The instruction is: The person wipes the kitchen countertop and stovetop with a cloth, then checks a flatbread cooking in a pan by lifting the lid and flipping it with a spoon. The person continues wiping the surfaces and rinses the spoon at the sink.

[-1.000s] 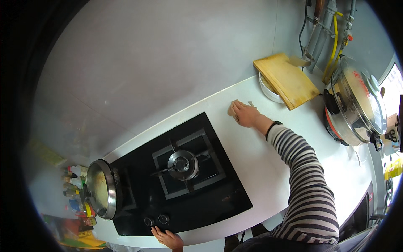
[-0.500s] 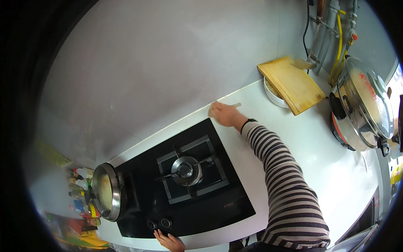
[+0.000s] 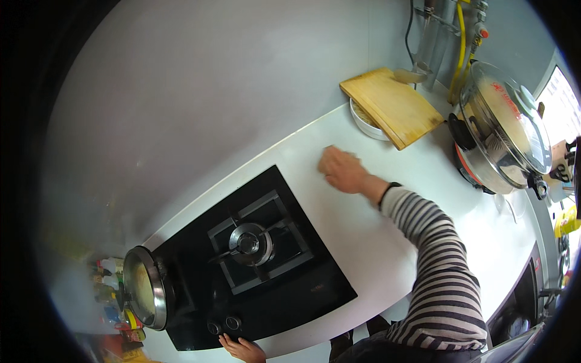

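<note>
My right hand (image 3: 345,170) is pressed down on the white countertop (image 3: 369,233), to the right of the gas stove (image 3: 284,242). Its fingers are closed over what looks like a tan cloth (image 3: 324,162), mostly covered by the hand and blurred. At the stove's front edge rests my left hand (image 3: 242,349), fingers extended just below the two round knobs (image 3: 233,322), holding nothing. A bare burner (image 3: 247,242) with a square pan support lies between the hands.
A pan with pale contents (image 3: 158,289) sits on the stove's left side, bottles (image 3: 109,279) beyond it. At the back right, a wooden cutting board (image 3: 393,107) lies over a white bowl (image 3: 365,125). Farther right stands a glass-lidded steamer pot (image 3: 502,130); a sink (image 3: 517,302) is near it.
My right hand has moved from the stove's back corner near the wall to the right and nearer me across the counter. My left hand stays by the knobs. The whole view has shifted.
</note>
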Tool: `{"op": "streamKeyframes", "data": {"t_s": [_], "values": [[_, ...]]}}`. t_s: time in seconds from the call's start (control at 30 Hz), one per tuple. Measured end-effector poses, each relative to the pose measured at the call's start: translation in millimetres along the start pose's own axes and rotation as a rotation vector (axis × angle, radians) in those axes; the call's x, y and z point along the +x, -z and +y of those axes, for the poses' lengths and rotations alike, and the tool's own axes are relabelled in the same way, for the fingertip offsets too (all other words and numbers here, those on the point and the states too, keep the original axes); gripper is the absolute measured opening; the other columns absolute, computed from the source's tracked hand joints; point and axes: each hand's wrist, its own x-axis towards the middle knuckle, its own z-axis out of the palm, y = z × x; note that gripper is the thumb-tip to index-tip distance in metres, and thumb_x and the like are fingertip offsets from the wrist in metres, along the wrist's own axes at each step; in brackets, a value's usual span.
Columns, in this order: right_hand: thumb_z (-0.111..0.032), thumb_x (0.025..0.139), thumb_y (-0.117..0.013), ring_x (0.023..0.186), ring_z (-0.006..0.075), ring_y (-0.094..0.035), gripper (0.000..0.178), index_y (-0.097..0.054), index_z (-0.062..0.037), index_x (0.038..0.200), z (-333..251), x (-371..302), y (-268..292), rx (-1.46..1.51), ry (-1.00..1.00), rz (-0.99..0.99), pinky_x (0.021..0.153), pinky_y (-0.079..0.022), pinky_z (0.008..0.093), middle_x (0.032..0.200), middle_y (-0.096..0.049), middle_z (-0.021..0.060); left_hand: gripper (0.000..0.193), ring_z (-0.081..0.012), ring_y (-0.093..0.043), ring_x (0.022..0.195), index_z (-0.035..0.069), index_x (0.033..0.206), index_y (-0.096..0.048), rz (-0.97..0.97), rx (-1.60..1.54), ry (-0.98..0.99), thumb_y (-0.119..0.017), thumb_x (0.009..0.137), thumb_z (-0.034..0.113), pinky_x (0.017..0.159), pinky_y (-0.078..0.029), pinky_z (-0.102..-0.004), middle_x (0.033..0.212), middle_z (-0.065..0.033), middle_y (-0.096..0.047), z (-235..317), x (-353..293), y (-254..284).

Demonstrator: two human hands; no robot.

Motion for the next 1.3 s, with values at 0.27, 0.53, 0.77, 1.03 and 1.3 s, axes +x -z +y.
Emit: {"op": "streamKeyframes", "data": {"t_s": [0.27, 0.53, 0.77, 1.03, 1.3], "values": [[-0.032, 0.085, -0.062, 0.129, 0.0375, -0.042, 0.046, -0.06, 0.0009, 0.117, 3.4, 26.9, -15.2, 0.039, -0.164, -0.022, 0.109, -0.035, 0.0454, 0.134, -0.047, 0.022, 0.052, -0.0364, -0.028, 0.144, -0.006, 0.144, -0.034, -0.207, 0.086, 0.238, -0.035, 0.101, 0.024, 0.114, -0.024, -0.048, 0.155, -0.0212, -0.028, -14.5, -15.0, -13.5], [-0.035, 0.092, -0.055, 0.136, 0.0377, -0.034, 0.057, -0.049, 0.0023, 0.134, -12.5, -83.8, 66.6, 0.079, -0.087, -0.402, 0.111, -0.032, 0.0476, 0.148, -0.036, 0.0246, 0.049, -0.0386, -0.031, 0.142, -0.009, 0.139, -0.038, -0.21, 0.136, 0.209, -0.036, 0.102, 0.024, 0.113, -0.029, -0.0489, 0.153, -0.0234, -0.03, -15.8, -12.9, -16.6], [-0.024, 0.078, -0.064, 0.11, 0.0315, -0.055, 0.026, -0.064, -0.0071, 0.097, -27.3, 66.6, -62.3, 0.102, 0.119, 0.333, 0.089, -0.05, 0.0445, 0.111, -0.059, 0.0147, 0.051, -0.0385, -0.028, 0.142, -0.006, 0.141, -0.038, -0.187, 0.035, 0.217, -0.036, 0.101, 0.026, 0.112, -0.026, -0.0504, 0.153, -0.023, -0.028, -6.6, -8.2, -6.5], [-0.016, 0.084, -0.06, 0.104, 0.0364, -0.058, 0.038, -0.055, 0.0017, 0.118, -83.1, -25.2, -11.7, 0.213, 0.423, -0.046, 0.088, -0.05, 0.0457, 0.125, -0.052, 0.0223, 0.051, -0.0378, -0.028, 0.142, -0.006, 0.142, -0.037, -0.186, 0.023, 0.213, -0.038, 0.099, 0.023, 0.113, -0.025, -0.0493, 0.151, -0.0216, -0.031, -6.5, -10.1, -6.9], [-0.011, 0.083, -0.059, 0.098, 0.0335, -0.054, 0.021, -0.054, -0.0033, 0.101, -89.8, -62.9, 42.3, 0.496, 0.358, -0.293, 0.083, -0.047, 0.0437, 0.103, -0.053, 0.0145, 0.049, -0.0348, -0.026, 0.144, -0.004, 0.141, -0.04, -0.161, 0.052, 0.217, -0.042, 0.097, 0.018, 0.114, -0.023, -0.0469, 0.152, -0.0198, -0.032, -10.5, -13.6, -14.4]]}}
